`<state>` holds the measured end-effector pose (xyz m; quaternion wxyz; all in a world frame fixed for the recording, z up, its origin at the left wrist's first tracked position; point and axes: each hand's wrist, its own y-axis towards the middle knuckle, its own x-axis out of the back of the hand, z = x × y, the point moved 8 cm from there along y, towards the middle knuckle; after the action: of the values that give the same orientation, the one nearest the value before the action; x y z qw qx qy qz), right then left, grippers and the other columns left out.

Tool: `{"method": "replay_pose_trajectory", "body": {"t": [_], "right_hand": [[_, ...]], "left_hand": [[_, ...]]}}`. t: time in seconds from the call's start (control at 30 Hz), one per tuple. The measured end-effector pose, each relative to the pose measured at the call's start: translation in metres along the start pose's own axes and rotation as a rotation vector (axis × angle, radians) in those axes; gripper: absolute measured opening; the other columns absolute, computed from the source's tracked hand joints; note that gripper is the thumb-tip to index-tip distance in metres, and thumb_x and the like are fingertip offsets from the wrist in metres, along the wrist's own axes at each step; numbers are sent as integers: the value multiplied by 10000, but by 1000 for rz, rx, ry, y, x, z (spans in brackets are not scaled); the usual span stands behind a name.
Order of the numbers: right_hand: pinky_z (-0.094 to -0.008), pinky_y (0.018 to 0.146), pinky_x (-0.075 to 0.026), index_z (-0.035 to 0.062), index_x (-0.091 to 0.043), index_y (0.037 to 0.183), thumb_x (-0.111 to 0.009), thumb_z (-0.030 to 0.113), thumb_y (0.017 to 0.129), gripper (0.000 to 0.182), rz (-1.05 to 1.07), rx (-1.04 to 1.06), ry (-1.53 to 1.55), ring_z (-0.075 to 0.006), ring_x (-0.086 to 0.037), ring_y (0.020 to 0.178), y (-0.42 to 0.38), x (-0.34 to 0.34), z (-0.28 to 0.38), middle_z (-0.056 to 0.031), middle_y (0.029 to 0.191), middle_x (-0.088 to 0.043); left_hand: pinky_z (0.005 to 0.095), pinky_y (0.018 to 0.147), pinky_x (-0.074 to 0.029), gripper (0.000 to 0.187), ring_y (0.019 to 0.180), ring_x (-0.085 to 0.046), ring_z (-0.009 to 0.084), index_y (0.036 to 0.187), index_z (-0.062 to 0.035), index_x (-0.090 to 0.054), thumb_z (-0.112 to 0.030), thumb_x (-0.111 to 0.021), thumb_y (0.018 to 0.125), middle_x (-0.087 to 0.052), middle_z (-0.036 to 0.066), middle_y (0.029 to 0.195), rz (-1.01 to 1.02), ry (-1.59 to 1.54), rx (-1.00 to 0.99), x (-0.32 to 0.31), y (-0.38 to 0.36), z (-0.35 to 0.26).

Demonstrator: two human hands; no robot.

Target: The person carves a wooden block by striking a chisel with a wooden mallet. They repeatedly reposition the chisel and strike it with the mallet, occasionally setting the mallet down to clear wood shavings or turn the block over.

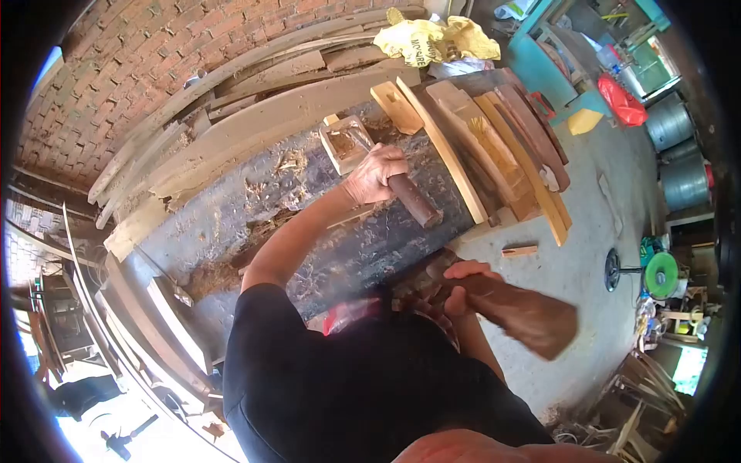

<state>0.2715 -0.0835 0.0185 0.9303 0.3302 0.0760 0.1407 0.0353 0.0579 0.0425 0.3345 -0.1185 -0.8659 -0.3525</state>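
My left hand point(376, 174) is closed around a chisel point(415, 201). The chisel's brown wooden handle points back toward me. Its metal blade reaches into the hollow of a small pale wooden block point(346, 163) on the dark workbench point(351, 258). Wood chips lie inside the hollow. Off the bench's near right side, my right hand point(461, 288) grips a heavy brown wooden mallet point(529, 315). Its thick head points to the right, apart from the chisel and slightly blurred.
Right of the block lie a notched wooden piece point(398, 108), a long pale strip point(444, 154) and several planks point(494, 147). Wood shavings point(292, 160) dot the bench. Curved boards lean by the brick wall point(154, 69). A green fan point(661, 275) stands at the right.
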Motion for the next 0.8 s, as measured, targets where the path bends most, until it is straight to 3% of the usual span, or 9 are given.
{"method": "replay_pose_trajectory", "body": {"t": [0.07,0.2,0.37,0.43,0.57,0.67,0.73,0.77,0.8], "right_hand": [[-355,744,-496,36,-492,1147,-741,206,817,447,295,7,-1005,-201,-642,815,-16,-20,-22,-161,907,-639],[-460,897,-447,-60,-452,1243,-805,271,781,670,-156,-807,-532,-398,-580,987,-16,12,-36,-255,1114,-572],[-412,911,-458,-91,-397,1275,-767,234,811,676,-286,-673,-448,-336,-549,1050,-11,31,3,-250,1224,-536],[-262,616,-488,-36,-316,1266,-689,52,859,559,-314,-569,-222,-132,-573,697,9,12,24,-82,868,-555],[-245,615,-488,-33,-327,1259,-675,33,857,536,-185,-529,-454,-127,-576,700,-3,25,22,-84,895,-563],[-372,875,-489,-21,-473,1205,-761,155,797,530,-228,-713,-538,-231,-603,863,5,31,36,-156,1015,-611],[-368,847,-510,16,-502,1162,-758,156,801,464,149,-135,-705,-215,-616,873,35,14,85,-155,964,-629],[-349,831,-515,36,-533,1114,-754,159,808,397,521,-1027,-598,-220,-629,845,14,46,46,-154,937,-638],[-341,809,-514,24,-534,1114,-761,169,804,411,95,-448,-327,-226,-632,837,54,12,69,-155,933,-642]], "left_hand": [[400,770,-374,325,962,-573,262,838,-123,-623,-65,-749,544,-573,51,888,-49,-16,19,6,-2,3],[413,788,-403,340,920,-585,281,883,-145,-620,-62,-747,578,-576,49,891,-99,167,3,12,-3,16],[432,764,-451,313,891,-602,295,898,-159,-629,-75,-743,619,-581,55,869,-145,171,1,23,5,-13],[403,677,-466,262,761,-603,299,857,-113,-597,-207,-810,740,-573,77,786,-165,86,-106,23,9,-34],[422,648,-465,311,728,-592,320,832,-95,-577,-220,-834,707,-558,92,747,-191,-35,-72,13,10,-32],[430,729,-495,315,809,-617,350,836,-78,-596,-81,-739,555,-590,99,795,-198,-98,18,15,11,-17],[426,681,-490,304,764,-606,343,839,-75,-580,-110,-773,608,-581,99,780,-209,-126,10,19,12,-10],[422,633,-484,312,719,-596,335,841,-72,-563,-139,-808,660,-573,100,766,-222,-148,-1,22,12,-8],[428,636,-483,311,736,-609,327,837,-70,-556,-129,-805,660,-573,103,766,-210,-172,8,23,13,-7]]}}
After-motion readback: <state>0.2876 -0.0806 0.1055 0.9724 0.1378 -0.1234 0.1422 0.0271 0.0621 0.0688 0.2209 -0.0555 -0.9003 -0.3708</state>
